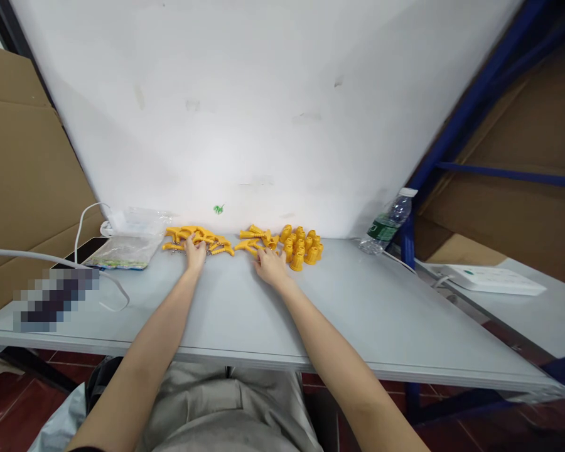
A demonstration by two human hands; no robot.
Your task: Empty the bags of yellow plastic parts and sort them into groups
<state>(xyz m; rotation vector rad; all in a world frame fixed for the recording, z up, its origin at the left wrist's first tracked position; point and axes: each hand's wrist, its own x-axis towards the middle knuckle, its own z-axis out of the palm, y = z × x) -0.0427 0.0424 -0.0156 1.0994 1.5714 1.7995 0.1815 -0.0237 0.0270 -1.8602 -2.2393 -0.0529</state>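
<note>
My left hand (pixel 196 254) reaches into a loose pile of curved yellow plastic pieces (pixel 193 231) with small metal chains. Its fingers curl round a curved piece there, partly hidden by the pile. To the right, my right hand (pixel 272 268) has its fingers bent over another curved yellow piece (pixel 247 243) at the edge of a smaller group. Ribbed yellow cone-like pieces (pixel 297 261) stand upright in a cluster just right of that hand. A few more yellow pieces (pixel 254 233) lie behind it.
Clear plastic bags (pixel 136 245), a white cable (pixel 82 232) and a dark phone-like slab (pixel 88 248) lie at the left. A plastic bottle (pixel 388 223) leans at the right by a blue post (pixel 407 245). A white panel (pixel 273 113) backs the grey table (pixel 245 314).
</note>
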